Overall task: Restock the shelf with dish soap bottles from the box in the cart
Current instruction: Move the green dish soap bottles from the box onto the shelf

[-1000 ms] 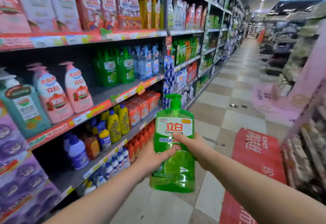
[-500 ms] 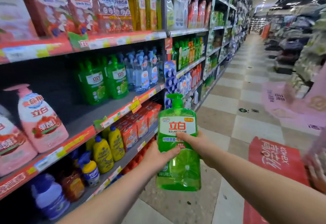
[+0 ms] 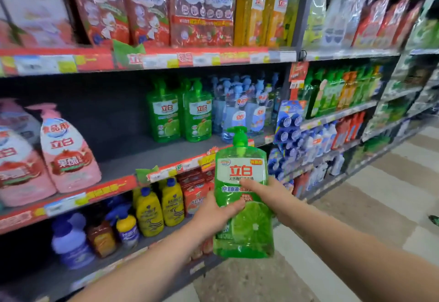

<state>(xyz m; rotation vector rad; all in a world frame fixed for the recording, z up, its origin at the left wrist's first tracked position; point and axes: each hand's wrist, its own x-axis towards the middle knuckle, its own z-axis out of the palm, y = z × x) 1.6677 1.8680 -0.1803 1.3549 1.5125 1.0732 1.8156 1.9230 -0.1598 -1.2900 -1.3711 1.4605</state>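
Green pump-top dish soap bottle (image 3: 243, 197) in both hands, in the air in front of the shelf, not yet placed.

Left hand (image 3: 213, 211) wraps the bottle's left side; right hand (image 3: 268, 192) is closed on its right side, thumb across the label. Bottle upright, in front of the red price-strip edge (image 3: 166, 171) of the grey middle shelf (image 3: 133, 156). Risks: base clips that edge going in; pump head knocks the two matching green bottles (image 3: 180, 111) standing at the back.

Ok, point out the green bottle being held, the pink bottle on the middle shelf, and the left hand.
held green bottle (image 3: 247, 225), head view, on the lime picture.
pink bottle (image 3: 69, 156), head view, on its front label.
left hand (image 3: 215, 211), head view, on the back of the hand.
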